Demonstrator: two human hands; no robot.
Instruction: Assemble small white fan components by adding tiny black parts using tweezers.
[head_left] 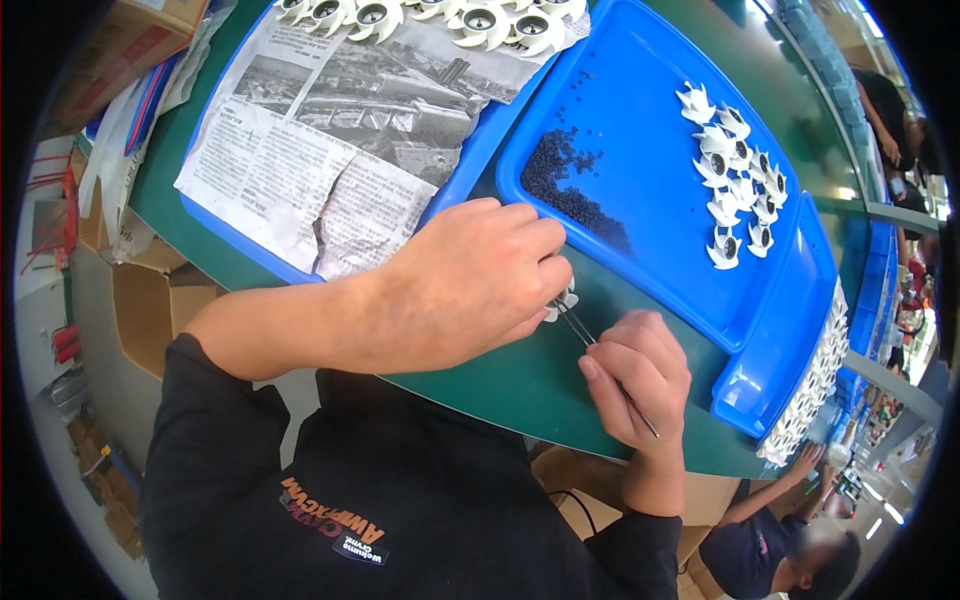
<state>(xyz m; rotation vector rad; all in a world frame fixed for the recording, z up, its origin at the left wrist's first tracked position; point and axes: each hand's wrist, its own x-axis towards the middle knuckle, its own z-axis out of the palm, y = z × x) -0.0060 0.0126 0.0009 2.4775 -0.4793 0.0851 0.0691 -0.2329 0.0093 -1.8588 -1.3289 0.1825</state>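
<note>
My left hand [490,275] is closed, its fingers bent around a small white fan wheel [570,299] at the table's near edge. Most of that wheel is hidden behind the fingers. My right hand [640,378] pinches metal tweezers [574,324], whose tips point to the wheel. Just beyond both hands lies a blue tray [650,130]. Small black parts [565,180] are heaped in its near left corner, and several white fan wheels with dark centres [738,185] lie along its right side.
At the left, newspaper [330,140] covers another blue tray, with several fan wheels [480,22] at its far end. A third blue tray [760,375] stands right, beside densely packed white wheels [810,375]. Another person [770,545] works at lower right. Cardboard boxes [130,50] stand at left.
</note>
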